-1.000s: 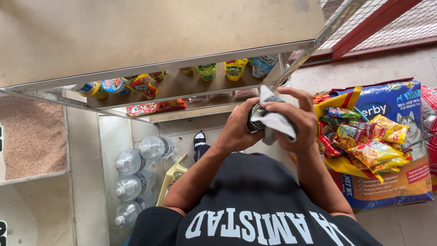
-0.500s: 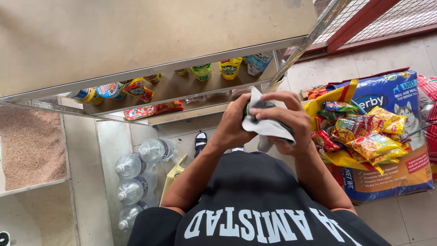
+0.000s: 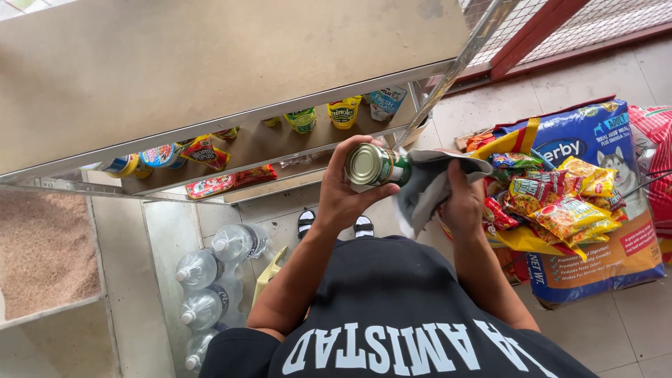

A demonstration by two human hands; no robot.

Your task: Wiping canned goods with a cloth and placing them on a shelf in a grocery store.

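Two hands meet above the person's black shirt (image 3: 392,308): the left hand (image 3: 350,199) is wrapped around a tin can (image 3: 374,166) held on its side, its gold end facing up, while the right hand (image 3: 463,203) clutches a grey cloth (image 3: 427,185) pressed against the can's right end. Farther off, water bottles (image 3: 210,280) stand on the floor at left, snack packets (image 3: 560,199) lie on a blue bag (image 3: 595,140) at right, and a metal shelf (image 3: 231,77) spans the far side.

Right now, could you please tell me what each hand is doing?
Left hand: closed around a can.
Right hand: holding a grey cloth against the can.
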